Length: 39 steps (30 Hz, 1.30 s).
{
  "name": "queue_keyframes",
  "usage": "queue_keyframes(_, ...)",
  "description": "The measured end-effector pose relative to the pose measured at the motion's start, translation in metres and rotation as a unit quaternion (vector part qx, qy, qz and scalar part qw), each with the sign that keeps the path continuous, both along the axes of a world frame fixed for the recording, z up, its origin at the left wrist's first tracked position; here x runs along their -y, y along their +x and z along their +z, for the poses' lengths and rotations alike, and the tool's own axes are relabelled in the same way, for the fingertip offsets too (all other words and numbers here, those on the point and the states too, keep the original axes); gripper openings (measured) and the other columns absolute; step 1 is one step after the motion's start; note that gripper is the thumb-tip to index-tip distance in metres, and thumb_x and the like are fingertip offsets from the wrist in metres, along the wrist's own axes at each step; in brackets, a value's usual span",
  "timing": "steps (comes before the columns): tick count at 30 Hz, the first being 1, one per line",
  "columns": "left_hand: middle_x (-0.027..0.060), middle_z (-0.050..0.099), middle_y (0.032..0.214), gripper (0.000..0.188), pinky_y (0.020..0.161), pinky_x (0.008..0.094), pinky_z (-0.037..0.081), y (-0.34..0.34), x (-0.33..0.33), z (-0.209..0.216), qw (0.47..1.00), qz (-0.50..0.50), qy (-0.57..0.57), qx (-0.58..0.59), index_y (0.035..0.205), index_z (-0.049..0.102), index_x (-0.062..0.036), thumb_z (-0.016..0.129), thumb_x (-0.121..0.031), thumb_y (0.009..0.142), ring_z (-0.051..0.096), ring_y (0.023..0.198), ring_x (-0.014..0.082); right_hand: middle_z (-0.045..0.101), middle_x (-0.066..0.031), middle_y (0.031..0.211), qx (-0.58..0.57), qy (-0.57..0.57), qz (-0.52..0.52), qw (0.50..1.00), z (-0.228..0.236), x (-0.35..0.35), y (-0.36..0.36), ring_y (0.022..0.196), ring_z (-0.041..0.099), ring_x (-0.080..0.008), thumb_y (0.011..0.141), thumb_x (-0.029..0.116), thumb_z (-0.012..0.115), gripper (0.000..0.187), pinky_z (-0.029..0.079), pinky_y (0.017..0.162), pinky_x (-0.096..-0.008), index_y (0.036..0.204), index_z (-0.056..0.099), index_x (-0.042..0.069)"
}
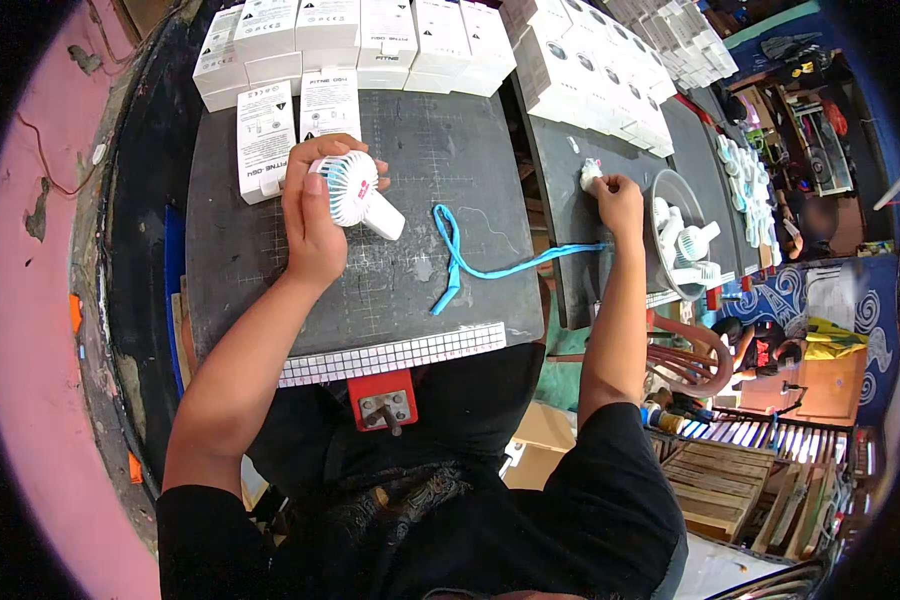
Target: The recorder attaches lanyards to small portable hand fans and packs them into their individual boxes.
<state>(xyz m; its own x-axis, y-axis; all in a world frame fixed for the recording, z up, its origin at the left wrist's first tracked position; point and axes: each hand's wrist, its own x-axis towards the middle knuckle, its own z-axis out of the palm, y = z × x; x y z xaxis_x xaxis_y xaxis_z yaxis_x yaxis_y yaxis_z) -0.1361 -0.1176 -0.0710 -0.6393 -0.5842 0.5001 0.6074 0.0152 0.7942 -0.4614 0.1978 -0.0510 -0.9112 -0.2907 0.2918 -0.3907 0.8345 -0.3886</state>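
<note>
My left hand [310,225] is wrapped round the head of a small white handheld fan [357,192], its short handle pointing down to the right over the dark table [390,285]. Farther right, my right hand [622,205] pinches a small white crumpled wad [591,172], perhaps cloth or tissue, above the second dark tabletop [560,195]. Between my arms a twisted blue fabric strip [500,273] lies across the table and stretches toward my right forearm. Beside that forearm stands a grey tub [658,262] with several white fans in it.
White boxes [360,45] are lined up along the far edge, two more lying nearer my left hand. Another block of white boxes [595,90] stands at the far right. A gridded white strip [400,353] runs along the near edge. White pieces [745,185] lie beyond the tub.
</note>
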Motion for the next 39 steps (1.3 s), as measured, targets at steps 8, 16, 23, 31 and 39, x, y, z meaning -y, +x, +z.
queue_keyframes(8, 0.0165, 0.057, 0.123, 0.040, 0.090, 0.0430, 0.061, 0.000, -0.002, 0.003, 1.000, -0.010, 0.008, -0.024, 0.127, 0.049, -0.0041, 0.036, -0.040, 0.113, 0.069, 0.107, 0.0283, 0.068, -0.0097, 0.086, 0.009, -0.108, -0.091, 0.990, -0.015, -0.002, -0.013, 0.076, 0.066, -0.0231, 0.069, 0.034, 0.097, 0.069, 0.054, 0.074, -0.0364, 0.116, 0.061, -0.003)
queue_keyframes(16, 0.0170, 0.057, 0.128, 0.038, 0.097, 0.0453, 0.058, 0.008, 0.002, 0.009, 0.998, -0.064, 0.025, -0.016, 0.137, 0.045, -0.0038, 0.041, -0.017, 0.102, 0.068, 0.113, 0.0297, 0.061, -0.0036, 0.080, 0.101, -0.344, -0.044, 0.932, -0.007, -0.004, 0.017, 0.070, 0.057, -0.0120, 0.092, 0.023, 0.080, 0.038, 0.046, 0.065, -0.0293, 0.113, 0.059, -0.001)
queue_keyframes(23, 0.0157, 0.062, 0.117, 0.037, 0.100, 0.0465, 0.059, 0.004, 0.001, 0.011, 0.996, -0.046, 0.073, -0.022, 0.141, 0.043, -0.0049, 0.049, -0.020, 0.108, 0.066, 0.119, 0.0290, 0.066, -0.0046, 0.084, 0.078, -0.231, 0.359, 0.901, 0.042, 0.102, 0.170, 0.077, 0.060, -0.0146, 0.091, 0.013, 0.076, 0.025, 0.050, 0.073, -0.0300, 0.111, 0.068, 0.001)
queue_keyframes(31, 0.0177, 0.060, 0.131, 0.054, 0.105, 0.0413, 0.052, -0.002, 0.002, 0.003, 0.997, -0.014, 0.055, -0.055, 0.139, 0.040, -0.0046, 0.066, -0.037, 0.104, 0.064, 0.120, 0.0267, 0.071, -0.0177, 0.099, 0.053, -0.181, 0.505, 0.843, 0.001, 0.174, 0.194, 0.089, 0.071, -0.0347, 0.091, 0.023, 0.076, 0.045, 0.054, 0.076, -0.0420, 0.128, 0.059, 0.004)
queue_keyframes(39, 0.0117, 0.055, 0.144, 0.080, 0.111, 0.0393, 0.048, 0.006, -0.001, 0.014, 0.991, -0.108, 0.008, 0.082, 0.151, 0.037, -0.0085, 0.083, -0.016, 0.086, 0.054, 0.135, 0.0205, 0.062, -0.0080, 0.067, 0.271, -0.260, 0.494, 0.784, -0.004, 0.154, 0.172, 0.060, 0.061, -0.0150, 0.105, 0.032, 0.053, 0.038, 0.044, 0.057, -0.0330, 0.100, 0.070, -0.002)
